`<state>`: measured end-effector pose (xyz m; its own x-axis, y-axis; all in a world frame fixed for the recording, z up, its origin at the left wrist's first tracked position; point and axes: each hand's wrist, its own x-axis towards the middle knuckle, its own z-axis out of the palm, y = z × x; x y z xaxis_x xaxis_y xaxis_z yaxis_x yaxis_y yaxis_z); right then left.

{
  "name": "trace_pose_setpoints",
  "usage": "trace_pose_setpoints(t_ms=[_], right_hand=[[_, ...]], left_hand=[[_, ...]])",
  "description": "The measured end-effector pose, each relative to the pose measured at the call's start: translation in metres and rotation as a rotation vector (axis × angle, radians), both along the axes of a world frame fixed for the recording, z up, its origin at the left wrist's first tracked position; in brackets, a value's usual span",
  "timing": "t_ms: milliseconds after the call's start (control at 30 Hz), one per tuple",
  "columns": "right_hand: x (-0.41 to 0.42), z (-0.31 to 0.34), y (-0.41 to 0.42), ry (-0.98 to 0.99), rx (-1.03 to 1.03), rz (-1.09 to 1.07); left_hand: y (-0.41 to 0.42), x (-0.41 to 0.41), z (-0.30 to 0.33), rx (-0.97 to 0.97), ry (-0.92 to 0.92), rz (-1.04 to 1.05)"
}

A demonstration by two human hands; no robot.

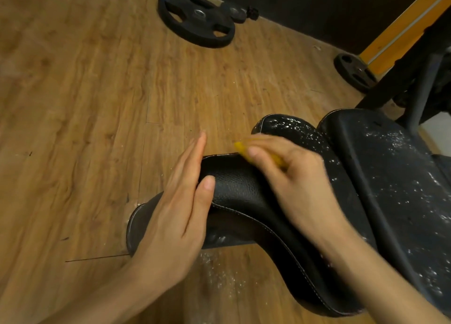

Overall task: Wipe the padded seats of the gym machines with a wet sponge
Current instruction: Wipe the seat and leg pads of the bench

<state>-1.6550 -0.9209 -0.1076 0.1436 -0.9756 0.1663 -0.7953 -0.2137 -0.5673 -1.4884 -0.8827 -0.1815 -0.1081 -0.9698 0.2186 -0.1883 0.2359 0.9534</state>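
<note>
Our left hand (175,209) lies flat, fingers straight, against the near side of the black stitched leather seat pad (244,196). Our right hand (292,177) curls around one yellow sponge (244,150), pressing it on the pad's far edge. White flecks dot a second black pad (402,189). We count two black weight plates (197,18) on the wooden floor (85,91).
</note>
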Motion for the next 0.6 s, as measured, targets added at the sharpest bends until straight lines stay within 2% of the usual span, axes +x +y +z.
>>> trace_pose_setpoints(t_ms=[100,200,300,467,600], right_hand=[[-0.013,0.002,-0.011,0.015,0.009,-0.132],[0.02,0.001,0.002,0.072,0.03,-0.008],[0.016,0.008,0.0,0.088,0.094,0.094],[-0.002,0.016,-0.02,0.063,0.139,-0.078],[0.031,0.024,-0.005,0.097,0.249,0.16]], left_hand=[[0.002,0.0,0.004,0.032,0.014,-0.009],[0.003,-0.001,0.012,0.111,0.029,-0.001],[0.007,-0.002,0.022,0.252,0.049,0.026],[0.002,-0.01,0.047,0.589,0.139,0.163],[-0.007,-0.029,0.061,0.698,0.254,0.413]])
